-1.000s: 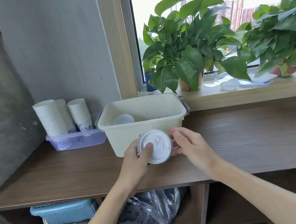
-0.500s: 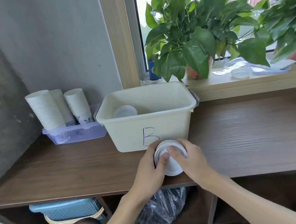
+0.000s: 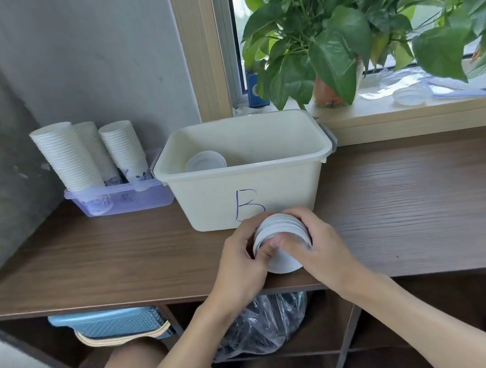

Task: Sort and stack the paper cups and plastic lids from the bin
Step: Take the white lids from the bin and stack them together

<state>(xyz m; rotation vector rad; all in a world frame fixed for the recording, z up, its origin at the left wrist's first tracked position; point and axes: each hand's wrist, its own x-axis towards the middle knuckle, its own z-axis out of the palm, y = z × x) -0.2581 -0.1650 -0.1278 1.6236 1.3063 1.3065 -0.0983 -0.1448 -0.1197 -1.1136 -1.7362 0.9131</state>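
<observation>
You hold the stack of plastic lids [image 3: 283, 229] in both hands just at 6 o'clock of the bin [image 3: 286, 190], low over the front of the table [image 3: 406, 193]. It is tipped on its side, so the ridged rims face up and one flat white face looks toward you. Your left hand [image 3: 239, 258] curls round its 9 o'clock side and your right hand [image 3: 324, 244] round its 3 o'clock side, thumbs meeting on the near face. Treat these lids as very light, thin and springy. They likely flex under a hard squeeze and slide on one another, so the nested column could fan out or shed a lid. Grip across the rims from both sides with a thumb capping the end, never by a single lid's edge. One more lid [image 3: 204, 161] lies inside the bin toward its 10 o'clock corner. The stacked paper cups [image 3: 68, 157] stand in a purple tray [image 3: 126, 199] at the bin's 9 o'clock.
</observation>
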